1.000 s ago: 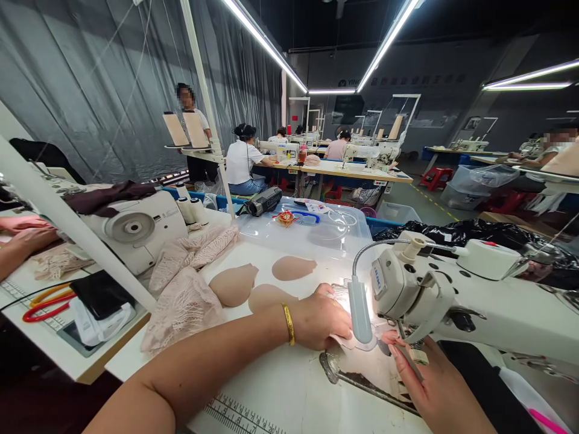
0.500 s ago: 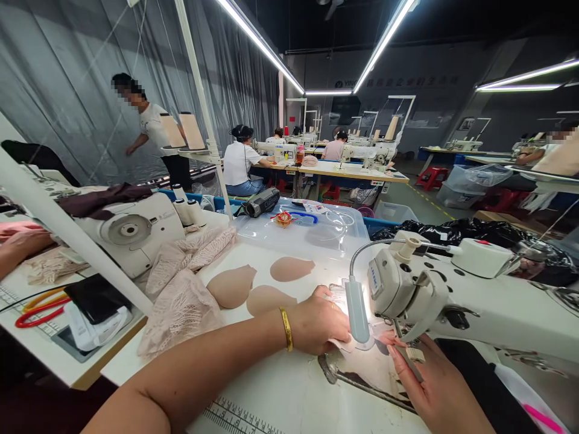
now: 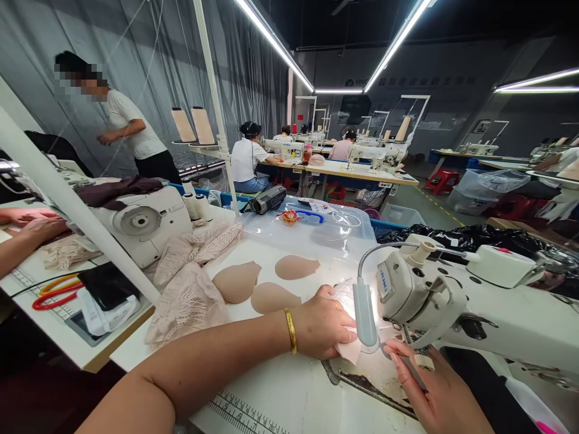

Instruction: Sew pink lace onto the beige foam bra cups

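My left hand, with a gold bangle at its wrist, is closed on a pale pink piece of fabric left of the needle area of a white sewing machine. A lit grey lamp on a bendable neck hides part of the fabric. My right hand lies beside the presser foot, thumb and forefinger apart, with no fabric visible between them. Three beige teardrop-shaped cups, one of them a nearer cup, lie on the table beyond my left forearm. A heap of pink lace lies left of them.
A clear plastic lid behind the cups carries a black device and a red-and-gold ornament. A neighbouring machine stands at left, with another person's hands beside it. Black plastic bags lie behind my machine.
My left hand has drawn the fabric away from the needle area, uncovering more of the machine bed. The right hand stays near the presser foot. A standing person at left has moved farther left.
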